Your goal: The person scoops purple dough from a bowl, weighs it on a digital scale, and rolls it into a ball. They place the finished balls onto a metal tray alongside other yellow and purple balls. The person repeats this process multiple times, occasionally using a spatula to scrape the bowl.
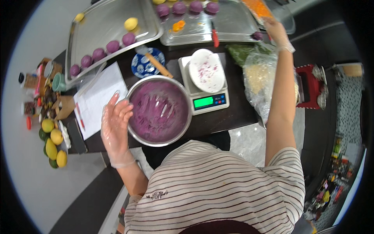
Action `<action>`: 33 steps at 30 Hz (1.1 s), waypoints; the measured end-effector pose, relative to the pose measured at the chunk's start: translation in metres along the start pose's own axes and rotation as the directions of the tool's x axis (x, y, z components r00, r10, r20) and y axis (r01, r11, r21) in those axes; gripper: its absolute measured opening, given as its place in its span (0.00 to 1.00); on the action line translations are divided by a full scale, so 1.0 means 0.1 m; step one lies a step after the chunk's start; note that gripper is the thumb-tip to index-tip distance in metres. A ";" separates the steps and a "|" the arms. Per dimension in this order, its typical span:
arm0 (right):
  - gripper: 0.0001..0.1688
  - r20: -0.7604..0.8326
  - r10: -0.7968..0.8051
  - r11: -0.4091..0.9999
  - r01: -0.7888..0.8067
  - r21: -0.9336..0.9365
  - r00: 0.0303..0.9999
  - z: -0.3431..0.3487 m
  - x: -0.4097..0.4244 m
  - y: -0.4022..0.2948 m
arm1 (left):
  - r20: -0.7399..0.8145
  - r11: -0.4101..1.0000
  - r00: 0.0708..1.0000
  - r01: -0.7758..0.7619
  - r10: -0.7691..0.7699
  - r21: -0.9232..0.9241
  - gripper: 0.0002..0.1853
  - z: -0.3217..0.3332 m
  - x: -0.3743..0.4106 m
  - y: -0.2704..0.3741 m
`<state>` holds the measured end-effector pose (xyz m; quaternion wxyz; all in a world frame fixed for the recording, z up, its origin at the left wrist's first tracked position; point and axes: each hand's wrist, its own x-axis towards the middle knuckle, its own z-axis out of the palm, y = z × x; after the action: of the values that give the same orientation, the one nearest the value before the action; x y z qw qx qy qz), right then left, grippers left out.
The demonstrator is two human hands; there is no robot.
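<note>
My left hand [117, 128], in a clear plastic glove, is raised at the left rim of a steel mixing bowl [160, 111]. Its fingers are apart and hold nothing. Purple residue coats the bowl's inside. Far right, my gloved right hand [276, 32] reaches out and grips the near edge of a clear plastic bag of orange pieces [258, 8]. Part of that grip is hidden by the hand itself. Beside the bowl, a white dish [207, 70] with purple crumbs rests on a digital kitchen scale [209, 102], whose display glows green.
Purple balls [112, 46] and yellow ones [131, 24] sit on a metal tray [96, 26]. A second tray [233, 33] carries more balls and a red-handled knife [215, 36]. A wooden-handled scraper [157, 64] crosses a blue plate [137, 65]. Plastic-wrapped food [257, 79] lies under my right arm.
</note>
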<state>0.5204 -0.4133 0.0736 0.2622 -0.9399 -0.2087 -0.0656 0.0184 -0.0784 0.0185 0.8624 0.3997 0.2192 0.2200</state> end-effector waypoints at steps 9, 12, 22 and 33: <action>0.24 0.490 -0.642 0.756 0.379 0.534 0.589 0.89 -2.13 -2.41 | -0.029 0.420 0.724 -0.366 0.690 0.831 0.14 0.02 -0.01 -0.38; 0.38 0.714 -0.480 0.829 0.531 0.178 0.510 1.34 -2.41 -2.59 | -0.054 0.092 0.832 0.003 0.552 0.996 0.15 0.04 -0.12 -0.20; 0.41 0.832 -0.242 0.942 0.325 0.079 0.499 1.74 -2.75 -2.81 | -0.167 0.399 0.854 -0.050 0.492 0.916 0.13 -0.09 -0.06 -0.51; 0.22 0.853 -0.140 0.990 0.065 0.124 0.502 1.87 -2.82 -2.96 | -0.185 0.485 0.834 -0.110 0.520 0.867 0.14 -0.12 -0.03 -0.58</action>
<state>0.1419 -0.1872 -0.0139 0.1554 -0.8240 -0.3689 0.4010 0.0209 -0.1064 -0.0337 0.4416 0.7329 0.3987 0.3300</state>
